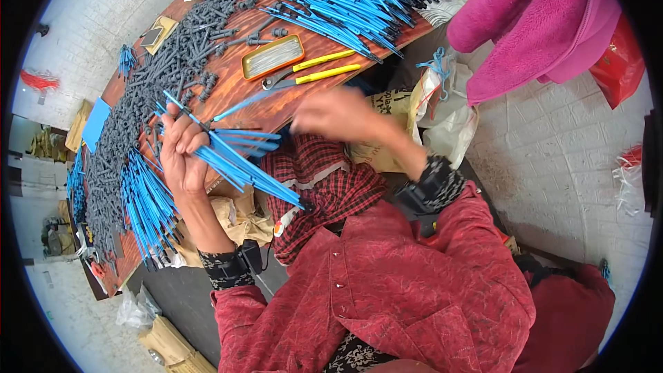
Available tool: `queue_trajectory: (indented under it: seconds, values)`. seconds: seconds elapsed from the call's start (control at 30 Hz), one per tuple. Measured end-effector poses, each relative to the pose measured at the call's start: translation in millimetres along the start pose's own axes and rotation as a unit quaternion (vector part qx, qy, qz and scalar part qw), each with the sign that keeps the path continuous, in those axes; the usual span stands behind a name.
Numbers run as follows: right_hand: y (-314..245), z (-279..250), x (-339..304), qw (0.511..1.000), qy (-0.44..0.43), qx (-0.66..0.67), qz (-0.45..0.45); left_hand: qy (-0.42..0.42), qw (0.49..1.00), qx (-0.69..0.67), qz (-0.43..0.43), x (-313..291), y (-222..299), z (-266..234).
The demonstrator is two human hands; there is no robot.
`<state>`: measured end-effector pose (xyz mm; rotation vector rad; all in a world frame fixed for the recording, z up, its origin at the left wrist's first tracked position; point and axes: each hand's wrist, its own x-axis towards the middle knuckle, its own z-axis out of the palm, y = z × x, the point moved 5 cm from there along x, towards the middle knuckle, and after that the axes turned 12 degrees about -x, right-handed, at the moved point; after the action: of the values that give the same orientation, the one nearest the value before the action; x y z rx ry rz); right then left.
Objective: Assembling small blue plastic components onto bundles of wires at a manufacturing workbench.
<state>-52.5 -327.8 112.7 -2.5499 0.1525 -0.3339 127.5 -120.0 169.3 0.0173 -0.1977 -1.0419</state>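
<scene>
Probably far from finished

Grasping a spread bunch of blue rods [252, 173] in the left hand [185, 139], near the edge of the bench [221, 90]. Impossible to tell, through the blur, whether holding anything in the right hand [338, 114]. Judging by the large blue pile [352, 0] and grey heap of parts [138, 97] there, only partly done

1 pink fleecy cloth [535, 24] overlapping 1 red bag [620, 62], upper right; white wall [566, 145] behind.

Site: assembly workshop. Wooden counter [231, 102], upper left, heaped with grey parts [169, 59] and blue rods [359, 0]; yellow-handled pliers [328, 74]; pale brick wall [566, 145], right.
</scene>
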Motion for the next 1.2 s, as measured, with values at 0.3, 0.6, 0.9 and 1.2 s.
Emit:
queue_trajectory:
  seconds: [0.3,0.6,0.9,1.2]
  values:
    - [119.5,-61.9,12.0,0.896,0.216,-0.378,0.087,-0.017,0.996,0.086,0.003,6.9,-14.0,6.4]
    - [168.0,-107.5,20.2,0.92,0.316,-0.053,0.224,0.032,0.989,0.139,0.034,6.2,-7.4,0.3]
    - [90.5,-102.1,1.1,0.871,0.23,0.415,0.127,0.062,0.985,0.147,0.071,14.6,4.7,-12.3]
    - [-0.4,-40.2,-15.2,0.864,-0.084,0.496,0.017,0.119,0.961,0.211,0.137,17.9,9.1,-12.1]
